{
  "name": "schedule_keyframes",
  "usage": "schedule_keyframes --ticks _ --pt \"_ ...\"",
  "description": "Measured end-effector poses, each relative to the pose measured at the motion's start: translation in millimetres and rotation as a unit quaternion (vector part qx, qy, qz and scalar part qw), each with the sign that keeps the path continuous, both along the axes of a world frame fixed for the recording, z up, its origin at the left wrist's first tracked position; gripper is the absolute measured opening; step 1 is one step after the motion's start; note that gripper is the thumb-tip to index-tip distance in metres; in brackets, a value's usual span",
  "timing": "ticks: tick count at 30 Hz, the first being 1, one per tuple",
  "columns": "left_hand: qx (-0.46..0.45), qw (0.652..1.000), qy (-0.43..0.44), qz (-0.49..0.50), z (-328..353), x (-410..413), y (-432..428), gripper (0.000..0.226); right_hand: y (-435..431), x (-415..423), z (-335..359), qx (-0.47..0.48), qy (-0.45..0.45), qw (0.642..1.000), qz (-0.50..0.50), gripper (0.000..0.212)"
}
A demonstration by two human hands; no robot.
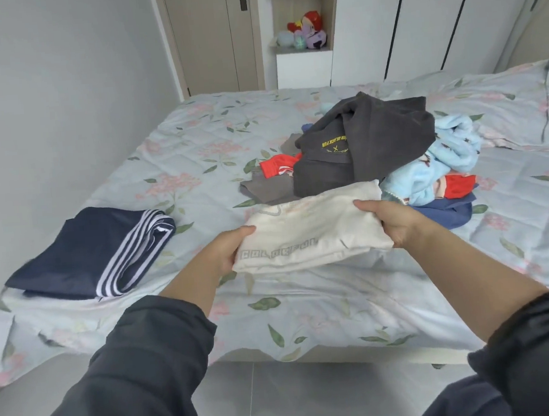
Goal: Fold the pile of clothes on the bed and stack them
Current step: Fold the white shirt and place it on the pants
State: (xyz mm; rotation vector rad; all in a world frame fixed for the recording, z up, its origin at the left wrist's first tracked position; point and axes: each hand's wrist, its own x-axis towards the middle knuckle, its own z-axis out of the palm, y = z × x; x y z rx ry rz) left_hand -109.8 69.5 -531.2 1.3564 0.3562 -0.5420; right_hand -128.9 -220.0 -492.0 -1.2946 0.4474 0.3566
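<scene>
Currently: a folded navy garment (93, 255) with white stripes is laid flat at the left edge of the bed (195, 141), well apart from the rest. The grip of the left hand (228, 249) is clamped on the left end of a folded cream garment (311, 231), thumb on top, fingers hidden underneath. The cream garment is held level just over the bed's near part, in front of the unfolded pile (362, 168). The right hand (395, 221) grip is clamped on its right end likewise. The pile is topped by a dark grey sweatshirt (369, 141); a light blue fleece (443, 161) is bunched at its right.
</scene>
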Motion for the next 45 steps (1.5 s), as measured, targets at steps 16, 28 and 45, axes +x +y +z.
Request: schedule_keyframes --ticks 16,28,45 --pt "-0.125 0.965 0.018 0.231 13 -53 240 0.007 265 41 36 0.066 -0.05 0.989 0.12 0.03" --pt "0.576 0.768 -0.072 0.27 -2 20 373 0.065 443 91 -30 0.098 -0.019 0.985 0.144 0.035" --pt "0.62 0.728 -0.289 -0.05 -34 39 256 0.044 374 85 -67 -0.037 -0.041 0.973 0.223 0.022"
